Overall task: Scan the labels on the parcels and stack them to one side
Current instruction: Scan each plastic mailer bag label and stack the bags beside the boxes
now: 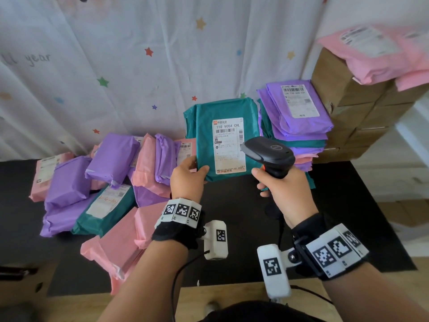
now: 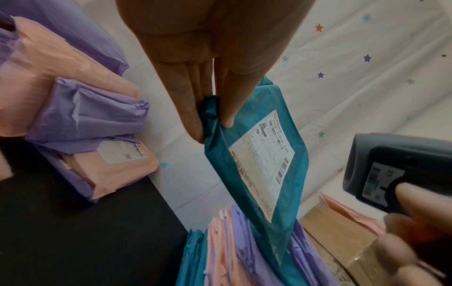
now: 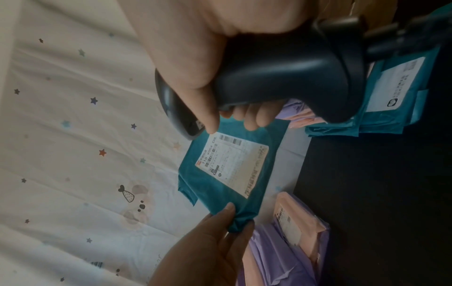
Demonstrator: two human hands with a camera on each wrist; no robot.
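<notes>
My left hand (image 1: 189,176) pinches the lower left corner of a teal parcel (image 1: 204,135), holding it upright above the table with its white label (image 1: 228,145) facing me. In the left wrist view the thumb and fingers (image 2: 193,116) clamp the teal parcel's (image 2: 257,203) crumpled corner. My right hand (image 1: 282,189) grips the handle of a black barcode scanner (image 1: 269,154), whose head points at the label from the right. The right wrist view shows the scanner (image 3: 281,77) just above the teal parcel (image 3: 215,185). A stack of purple, pink and teal parcels (image 1: 299,126) stands at the right.
A loose heap of purple, pink and teal parcels (image 1: 104,182) covers the left of the black table (image 1: 336,205). Brown cardboard boxes (image 1: 352,112) topped with pink parcels (image 1: 380,52) stand at the far right. A white star-print curtain (image 1: 139,66) hangs behind. The scanner's cable trails down toward me.
</notes>
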